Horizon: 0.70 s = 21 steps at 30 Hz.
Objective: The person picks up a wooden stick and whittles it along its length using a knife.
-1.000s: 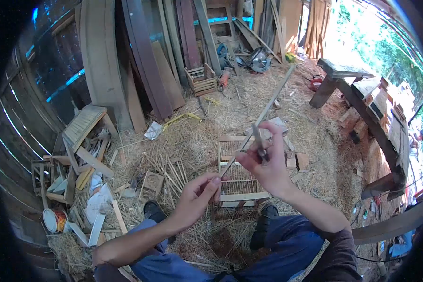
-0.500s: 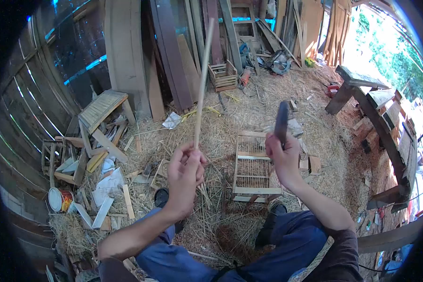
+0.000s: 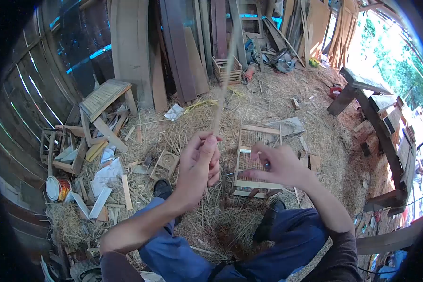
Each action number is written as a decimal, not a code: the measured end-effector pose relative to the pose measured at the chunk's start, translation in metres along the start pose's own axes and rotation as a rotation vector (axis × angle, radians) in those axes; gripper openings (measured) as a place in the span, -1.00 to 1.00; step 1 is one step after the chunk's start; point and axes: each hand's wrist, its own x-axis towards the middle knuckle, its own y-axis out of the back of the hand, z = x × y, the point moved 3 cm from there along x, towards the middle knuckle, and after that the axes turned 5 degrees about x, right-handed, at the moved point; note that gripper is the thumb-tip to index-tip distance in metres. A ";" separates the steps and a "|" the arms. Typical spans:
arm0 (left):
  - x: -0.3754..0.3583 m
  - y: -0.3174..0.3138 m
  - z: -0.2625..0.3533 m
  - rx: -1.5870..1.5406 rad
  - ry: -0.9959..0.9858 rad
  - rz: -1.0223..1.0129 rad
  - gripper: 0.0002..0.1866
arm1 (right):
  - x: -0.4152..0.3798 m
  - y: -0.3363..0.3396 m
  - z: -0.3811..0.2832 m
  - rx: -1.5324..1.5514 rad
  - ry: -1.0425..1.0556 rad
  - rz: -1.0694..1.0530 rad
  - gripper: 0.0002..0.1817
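Observation:
My left hand (image 3: 200,167) is closed round the lower part of a long thin wooden stick (image 3: 222,96), which rises in front of me, tilts slightly right and looks blurred. Off to its right, my right hand (image 3: 284,164) has its fingers curled and the thumb pointing left, apart from the stick. A small dark bit of a knife-like tool (image 3: 267,165) shows between those fingers; the rest is hidden. Beyond and below that hand, a slatted wooden frame with thin rods (image 3: 256,184) lies on the ground between my feet.
Straw and shavings cover the ground. A small wooden stool (image 3: 105,99), offcuts and a paint can (image 3: 58,189) stand at left. Boards (image 3: 176,56) lean at the back, near a slatted crate (image 3: 227,70) and a circular saw (image 3: 284,61). A heavy workbench (image 3: 383,127) is at right.
My right hand has turned, so the dark tool that stood upright in it is now mostly hidden. My left hand and the stick have shifted right, and the stick leans further right.

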 end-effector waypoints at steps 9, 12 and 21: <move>0.010 0.012 -0.008 0.641 -0.011 -0.248 -0.76 | -0.009 0.019 0.023 0.171 0.142 0.423 -0.84; 0.006 0.013 -0.011 0.761 0.004 -0.285 -0.74 | -0.011 0.025 0.034 0.090 0.090 0.517 -0.85; -0.001 0.039 -0.017 0.739 0.074 -0.265 -0.72 | -0.001 0.025 0.060 0.004 -0.002 0.931 -0.66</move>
